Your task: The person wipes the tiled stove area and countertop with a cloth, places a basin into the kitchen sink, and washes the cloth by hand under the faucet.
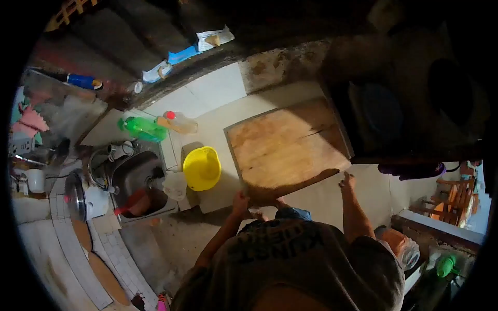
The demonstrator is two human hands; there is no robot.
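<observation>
A dark T-shirt with lettering (311,264) lies nearest, beyond it a large, rectangular, light-brown wooden board (290,145) on the pale counter (210,116), with a round yellow plastic basin (202,168) near its left edge. The left hand (240,203) and right hand (348,181) are at the board's near corners, fingers partly curled; whether they grip it, I cannot tell.
</observation>
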